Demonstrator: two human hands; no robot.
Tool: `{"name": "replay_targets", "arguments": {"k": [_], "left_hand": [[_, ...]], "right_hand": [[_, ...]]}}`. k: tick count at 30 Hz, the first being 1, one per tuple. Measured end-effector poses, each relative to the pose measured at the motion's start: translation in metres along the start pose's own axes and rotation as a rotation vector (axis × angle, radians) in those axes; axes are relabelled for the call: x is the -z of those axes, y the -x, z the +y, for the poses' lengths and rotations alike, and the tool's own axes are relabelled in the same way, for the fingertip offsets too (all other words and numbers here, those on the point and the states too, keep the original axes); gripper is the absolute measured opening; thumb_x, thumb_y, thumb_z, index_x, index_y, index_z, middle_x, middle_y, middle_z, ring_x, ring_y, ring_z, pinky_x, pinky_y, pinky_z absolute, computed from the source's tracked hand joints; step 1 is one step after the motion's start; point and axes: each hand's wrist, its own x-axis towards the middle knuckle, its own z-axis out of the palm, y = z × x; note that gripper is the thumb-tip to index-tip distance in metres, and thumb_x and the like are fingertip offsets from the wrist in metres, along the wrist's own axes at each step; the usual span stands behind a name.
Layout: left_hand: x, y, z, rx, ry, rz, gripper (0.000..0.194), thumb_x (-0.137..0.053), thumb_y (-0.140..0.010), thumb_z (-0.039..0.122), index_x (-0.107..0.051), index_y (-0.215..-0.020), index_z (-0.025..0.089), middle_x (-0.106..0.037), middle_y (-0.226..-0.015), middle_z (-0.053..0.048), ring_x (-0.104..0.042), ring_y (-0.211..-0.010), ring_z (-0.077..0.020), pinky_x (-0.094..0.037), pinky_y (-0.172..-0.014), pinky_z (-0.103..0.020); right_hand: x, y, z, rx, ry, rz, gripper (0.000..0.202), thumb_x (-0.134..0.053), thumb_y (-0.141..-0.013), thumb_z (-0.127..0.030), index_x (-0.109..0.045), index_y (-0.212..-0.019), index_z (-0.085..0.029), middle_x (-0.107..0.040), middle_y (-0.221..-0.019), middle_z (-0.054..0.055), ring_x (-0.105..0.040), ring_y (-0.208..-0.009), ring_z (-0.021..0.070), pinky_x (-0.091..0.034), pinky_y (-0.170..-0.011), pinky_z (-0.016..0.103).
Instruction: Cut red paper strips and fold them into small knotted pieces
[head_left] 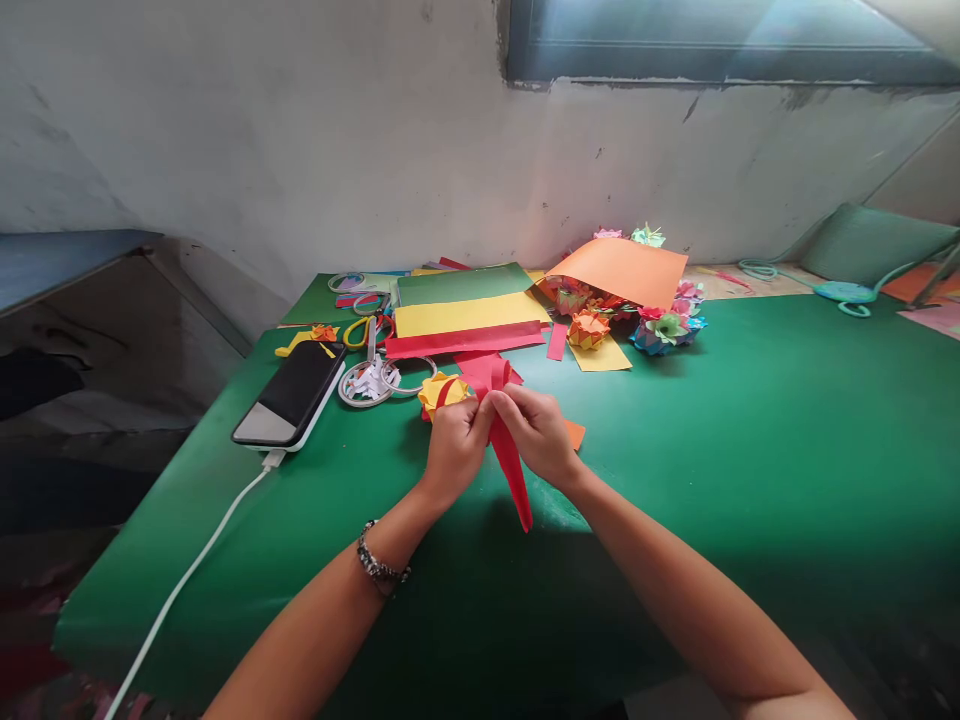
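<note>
Both hands meet over the green table (720, 420), thumbs side by side, pinching a folded red paper strip (510, 470). One end loops above the fingers, and a long tail hangs down toward the front edge. My left hand (455, 440) is closed on the strip from the left, with a beaded bracelet on its wrist. My right hand (541, 432) is closed on it from the right. Just behind my left hand is a yellow folded-paper piece (442, 393) with a red strip across it. An orange paper scrap (575, 434) shows beside my right hand.
A phone (291, 392) with a white cable lies left. Tape rolls (365, 384), scissors (358, 332) and stacked coloured sheets (469, 315) sit behind the hands. Paper flowers (667, 325) stand at the back right under an orange sheet (619, 268). A wall rises behind the table.
</note>
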Motion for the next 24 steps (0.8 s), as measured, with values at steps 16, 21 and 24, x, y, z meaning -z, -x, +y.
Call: {"name": "replay_targets", "arguments": {"k": [16,21,24], "left_hand": [[-0.0037,-0.0009,0.002,0.097,0.087,-0.067,0.039,-0.041,-0.078,0.047,-0.035,-0.051,0.019,-0.034,-0.044,0.005,-0.033,-0.041,-0.0074,-0.027,-0.041,-0.021],[0.0001,-0.0024,0.0016,-0.048,-0.119,-0.029,0.029,-0.039,-0.078,0.03,-0.032,-0.051,0.019,-0.034,-0.048,0.005,-0.034,-0.047,-0.0089,-0.026,-0.047,-0.023],[0.0008,-0.0023,0.0008,-0.061,-0.172,-0.006,0.028,-0.037,-0.079,0.03,-0.032,-0.054,0.019,-0.035,-0.05,0.005,-0.034,-0.048,-0.0093,-0.025,-0.047,-0.023]], "right_hand": [[-0.0042,-0.0003,-0.0016,-0.14,-0.106,0.273,0.036,-0.041,-0.08,-0.039,-0.029,-0.051,-0.02,-0.027,-0.047,-0.006,-0.025,-0.047,0.0071,-0.023,-0.044,0.021],[-0.0013,-0.0005,-0.0013,-0.102,-0.031,0.238,0.032,-0.042,-0.08,-0.034,-0.03,-0.053,-0.02,-0.029,-0.048,-0.006,-0.026,-0.047,0.007,-0.023,-0.044,0.021],[-0.0012,-0.0004,0.0003,-0.08,0.072,0.174,0.033,-0.044,-0.076,-0.031,-0.027,-0.05,-0.02,-0.027,-0.044,-0.007,-0.023,-0.043,0.0061,-0.02,-0.041,0.022]]}}
